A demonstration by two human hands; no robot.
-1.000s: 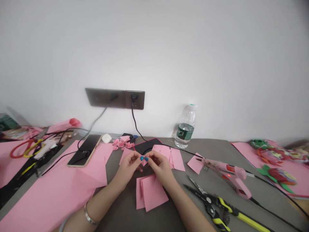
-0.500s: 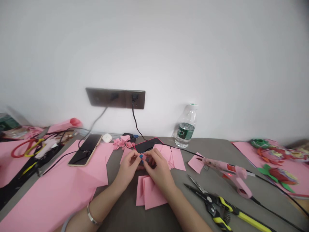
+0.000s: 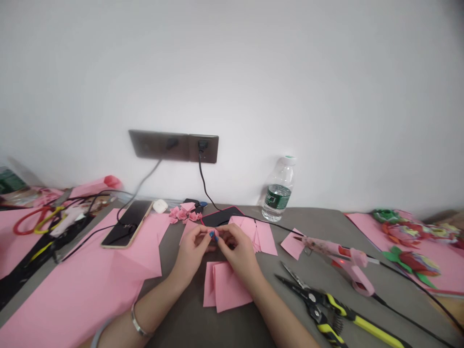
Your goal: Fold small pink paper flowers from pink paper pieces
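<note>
Left hand [image 3: 192,252] and right hand [image 3: 238,250] both pinched on a tiny folded pink paper piece [image 3: 214,235], held just over the grey table [image 3: 181,309]. Below that piece, loose matte paper squares [image 3: 226,287]; off to its right, a pink hot glue gun [image 3: 348,258] and yellow-handled pliers [image 3: 319,304], bare tabletop in between.

In front of me rises a bare white wall [image 3: 232,72], softly and evenly lit. 2 dark brown socket plates [image 3: 173,146] sit side by side low on it. A grey cable [image 3: 144,180] drops from the left plate and a black cable [image 3: 202,186] from the right, both running down to the grey surface [image 3: 319,220] against the wall.
</note>
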